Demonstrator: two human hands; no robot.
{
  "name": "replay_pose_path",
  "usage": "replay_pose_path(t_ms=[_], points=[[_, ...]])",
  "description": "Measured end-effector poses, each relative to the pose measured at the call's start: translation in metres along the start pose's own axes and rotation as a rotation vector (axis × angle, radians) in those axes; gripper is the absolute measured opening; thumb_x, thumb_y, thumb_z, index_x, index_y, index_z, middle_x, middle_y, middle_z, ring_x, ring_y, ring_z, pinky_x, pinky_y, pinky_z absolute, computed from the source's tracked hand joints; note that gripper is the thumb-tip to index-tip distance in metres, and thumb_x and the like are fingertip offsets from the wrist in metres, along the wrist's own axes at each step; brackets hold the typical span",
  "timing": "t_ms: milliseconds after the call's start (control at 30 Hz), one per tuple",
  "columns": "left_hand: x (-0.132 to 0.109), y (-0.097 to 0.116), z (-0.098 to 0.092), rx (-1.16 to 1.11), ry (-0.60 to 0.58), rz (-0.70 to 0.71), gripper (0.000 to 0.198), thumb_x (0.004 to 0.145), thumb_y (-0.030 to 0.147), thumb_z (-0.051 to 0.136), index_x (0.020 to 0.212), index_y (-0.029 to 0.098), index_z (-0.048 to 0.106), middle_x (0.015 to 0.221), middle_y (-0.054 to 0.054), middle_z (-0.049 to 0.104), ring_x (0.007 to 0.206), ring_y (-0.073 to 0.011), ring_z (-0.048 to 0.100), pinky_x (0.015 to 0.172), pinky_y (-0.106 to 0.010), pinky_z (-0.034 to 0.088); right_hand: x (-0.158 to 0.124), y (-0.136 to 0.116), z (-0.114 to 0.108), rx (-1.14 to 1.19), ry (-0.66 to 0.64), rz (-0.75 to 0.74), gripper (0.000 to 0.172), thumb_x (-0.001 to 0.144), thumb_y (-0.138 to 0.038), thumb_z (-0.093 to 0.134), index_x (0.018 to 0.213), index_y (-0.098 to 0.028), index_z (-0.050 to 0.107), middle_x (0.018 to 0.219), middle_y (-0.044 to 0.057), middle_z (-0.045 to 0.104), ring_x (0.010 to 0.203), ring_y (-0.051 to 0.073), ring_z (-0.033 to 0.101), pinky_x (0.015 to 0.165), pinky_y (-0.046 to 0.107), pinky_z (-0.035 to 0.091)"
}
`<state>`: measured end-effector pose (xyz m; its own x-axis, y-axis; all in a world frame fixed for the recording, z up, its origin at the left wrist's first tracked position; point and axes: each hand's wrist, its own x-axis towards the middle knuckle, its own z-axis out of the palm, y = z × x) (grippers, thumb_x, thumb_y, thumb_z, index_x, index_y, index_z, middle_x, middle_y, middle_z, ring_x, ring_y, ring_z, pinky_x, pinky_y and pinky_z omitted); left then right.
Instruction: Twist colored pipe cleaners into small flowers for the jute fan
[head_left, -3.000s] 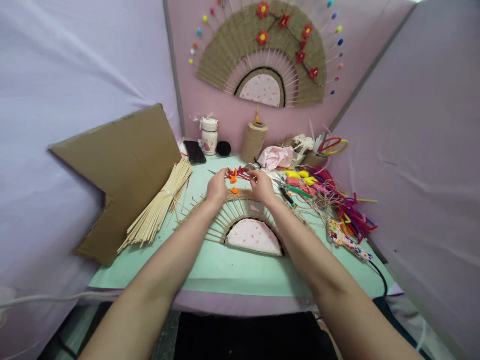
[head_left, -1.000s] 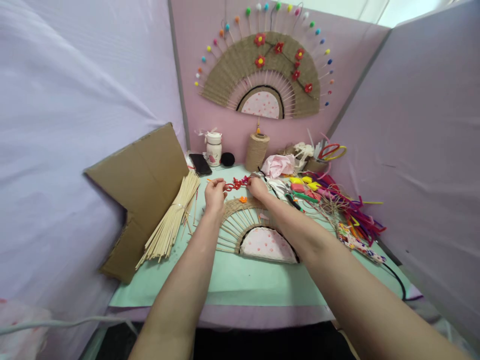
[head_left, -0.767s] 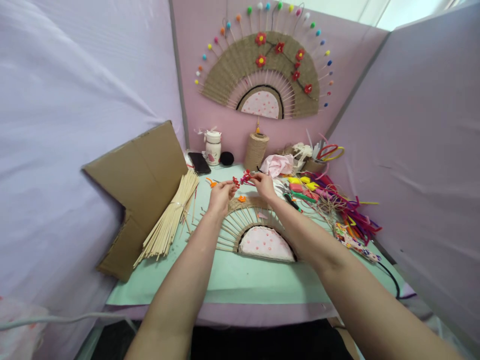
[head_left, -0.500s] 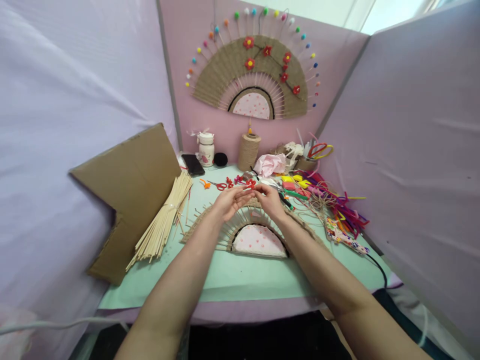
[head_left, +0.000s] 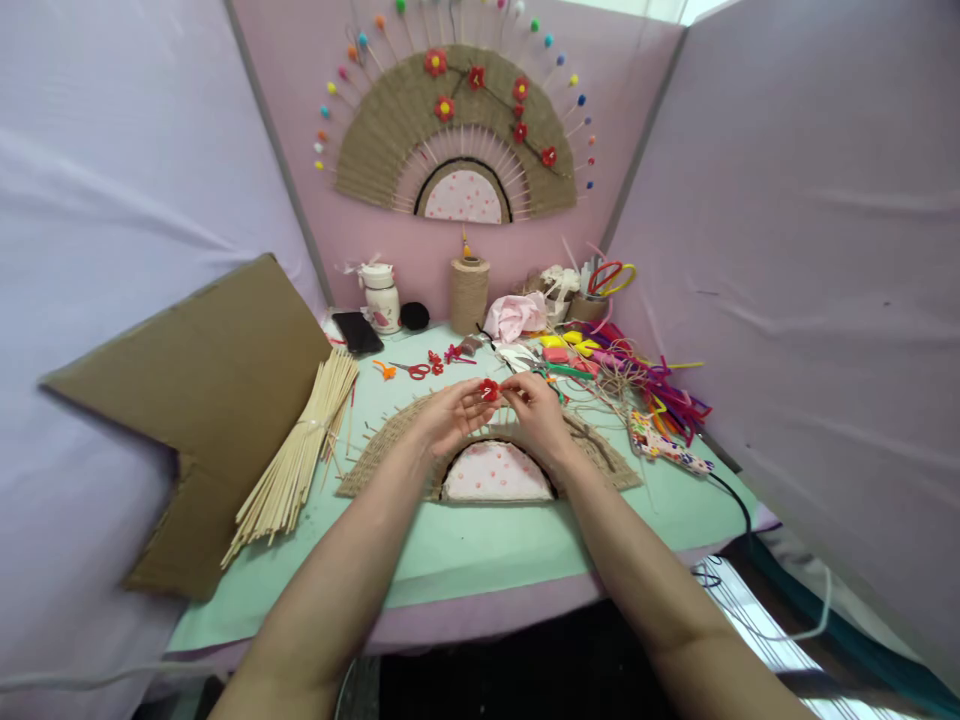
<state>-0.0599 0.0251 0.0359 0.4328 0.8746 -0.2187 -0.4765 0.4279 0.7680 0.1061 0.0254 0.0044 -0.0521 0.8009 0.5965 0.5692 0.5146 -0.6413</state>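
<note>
A small red flower (head_left: pixel 489 390) sits between my two hands, above a woven twine fan (head_left: pixel 382 447) that lies on the mint green table. My left hand (head_left: pixel 456 415) is palm up with its fingers loosely curled against the flower's left side. Thumb and fingertips of my right hand (head_left: pixel 531 402) pinch the flower's right edge. The fan has a white half-round centre with pink dots (head_left: pixel 496 472). Part of its upper middle is hidden behind my hands.
A bundle of thin sticks (head_left: pixel 296 455) and a large cardboard piece (head_left: pixel 202 380) lie at the left. Red scissors (head_left: pixel 417 371), a twine spool (head_left: pixel 470 295) and a phone (head_left: pixel 358 333) are behind. Pipe cleaners (head_left: pixel 667 395) and a patterned glue gun (head_left: pixel 667 443) are at the right.
The view has shifted and turned, so the scene sits further left. The red flower now shows its face more clearly between my hands, and my left palm is more open.
</note>
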Motion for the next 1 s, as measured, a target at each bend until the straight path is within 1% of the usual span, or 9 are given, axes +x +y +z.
replay_pose_path(t_ms=[167, 267, 367, 467, 567, 667, 767, 900, 1000], points=[[0.004, 0.001, -0.003, -0.045, 0.085, 0.047, 0.003, 0.078, 0.014, 0.060, 0.078, 0.012, 0.063, 0.071, -0.005, 0.067, 0.065, -0.0093, 0.064, 0.060, -0.016, 0.052, 0.011, 0.008, -0.018, -0.142, -0.097, 0.007, 0.014, 0.082, -0.024, 0.056, 0.092, -0.019, 0.064, 0.093, 0.007, 0.066, 0.087, 0.019, 0.058, 0.080, 0.031, 0.044], [0.006, 0.010, -0.006, -0.127, 0.190, 0.067, 0.008, 0.079, 0.019, 0.061, 0.076, 0.012, 0.061, 0.068, -0.005, 0.065, 0.062, -0.0093, 0.063, 0.058, -0.016, 0.052, 0.033, 0.032, -0.042, -0.398, -0.102, 0.205, 0.019, 0.080, -0.022, 0.056, 0.096, -0.016, 0.064, 0.098, 0.011, 0.067, 0.090, 0.020, 0.060, 0.082, 0.031, 0.044], [0.007, 0.020, -0.011, -0.195, 0.259, 0.106, 0.011, 0.080, 0.023, 0.060, 0.076, 0.013, 0.060, 0.064, -0.003, 0.063, 0.057, -0.0087, 0.061, 0.054, -0.016, 0.050, 0.057, 0.063, -0.058, -0.670, -0.281, 0.448, 0.017, 0.081, -0.027, 0.056, 0.083, -0.014, 0.067, 0.091, 0.014, 0.068, 0.088, 0.024, 0.062, 0.079, 0.032, 0.044], [0.007, 0.026, -0.017, -0.246, 0.251, 0.119, 0.014, 0.080, 0.027, 0.059, 0.076, 0.013, 0.060, 0.066, -0.005, 0.063, 0.058, -0.0098, 0.061, 0.053, -0.017, 0.049, 0.071, 0.086, -0.052, -0.759, -0.412, 0.528, 0.026, 0.079, -0.037, 0.060, 0.078, -0.012, 0.067, 0.088, 0.017, 0.068, 0.086, 0.026, 0.063, 0.076, 0.032, 0.046], [0.007, 0.027, -0.021, -0.288, 0.235, 0.135, 0.015, 0.080, 0.027, 0.059, 0.075, 0.014, 0.059, 0.067, -0.005, 0.063, 0.060, -0.0107, 0.062, 0.054, -0.018, 0.050, 0.074, 0.097, -0.037, -0.759, -0.444, 0.549, 0.024, 0.073, -0.034, 0.067, 0.078, -0.010, 0.067, 0.083, 0.018, 0.068, 0.081, 0.026, 0.064, 0.073, 0.033, 0.046], [0.008, 0.027, -0.023, -0.311, 0.246, 0.143, 0.014, 0.080, 0.027, 0.058, 0.075, 0.014, 0.059, 0.066, -0.005, 0.063, 0.060, -0.0108, 0.062, 0.054, -0.019, 0.050, 0.076, 0.096, -0.032, -0.763, -0.421, 0.552, 0.021, 0.072, -0.026, 0.067, 0.084, -0.009, 0.068, 0.089, 0.021, 0.067, 0.086, 0.028, 0.063, 0.074, 0.035, 0.046], [0.008, 0.027, -0.023, -0.316, 0.248, 0.150, 0.015, 0.081, 0.026, 0.057, 0.074, 0.013, 0.060, 0.066, -0.006, 0.063, 0.060, -0.0105, 0.062, 0.054, -0.018, 0.050, 0.080, 0.091, -0.040, -0.785, -0.370, 0.564, 0.025, 0.075, -0.026, 0.062, 0.092, -0.008, 0.067, 0.102, 0.025, 0.063, 0.096, 0.032, 0.060, 0.080, 0.042, 0.044], [0.008, 0.028, -0.023, -0.308, 0.238, 0.156, 0.015, 0.083, 0.025, 0.055, 0.075, 0.012, 0.060, 0.067, -0.006, 0.063, 0.060, -0.0103, 0.061, 0.054, -0.018, 0.049, 0.087, 0.083, -0.064, -0.835, -0.163, 0.517, 0.032, 0.078, -0.033, 0.057, 0.100, -0.011, 0.067, 0.123, 0.023, 0.052, 0.115, 0.038, 0.045, 0.090, 0.053, 0.037], [0.008, 0.028, -0.022, -0.303, 0.246, 0.155, 0.016, 0.083, 0.024, 0.055, 0.075, 0.012, 0.061, 0.067, -0.006, 0.063, 0.059, -0.0101, 0.061, 0.053, -0.018, 0.049, 0.090, 0.079, -0.081, -0.634, 0.001, 0.437, 0.032, 0.082, -0.037, 0.048, 0.093, -0.015, 0.068, 0.126, 0.016, 0.052, 0.117, 0.033, 0.043, 0.095, 0.048, 0.036]])
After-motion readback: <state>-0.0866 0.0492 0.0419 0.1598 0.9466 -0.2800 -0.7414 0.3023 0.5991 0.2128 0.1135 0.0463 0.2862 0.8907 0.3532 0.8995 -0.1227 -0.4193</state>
